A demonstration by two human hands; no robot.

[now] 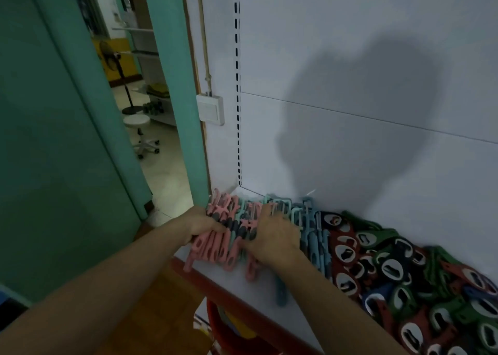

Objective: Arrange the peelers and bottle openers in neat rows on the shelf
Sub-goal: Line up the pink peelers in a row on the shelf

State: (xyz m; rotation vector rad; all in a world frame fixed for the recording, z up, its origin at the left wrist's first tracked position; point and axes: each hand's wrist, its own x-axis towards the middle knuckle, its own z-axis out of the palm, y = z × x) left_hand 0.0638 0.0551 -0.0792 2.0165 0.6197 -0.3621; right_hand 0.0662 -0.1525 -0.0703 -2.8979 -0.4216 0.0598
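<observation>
A row of pink, teal and light-blue peelers [237,220] lies packed side by side at the left end of the white shelf [258,292]. My left hand [203,224] presses against the pink peelers at the row's left end, fingers curled over their grey grips. My right hand [275,235] lies flat on top of the teal and pink ones in the middle of the row. One teal peeler [281,292] sticks out toward the shelf's front edge. To the right, a heap of red, green, black and blue bottle openers [398,268] covers the shelf.
The shelf has a red front lip [223,295] and a white back panel [350,112]. A red basket [223,327] sits below. On the left are a teal door [54,139], a doorway with a stool [140,131] and a standing fan [113,58].
</observation>
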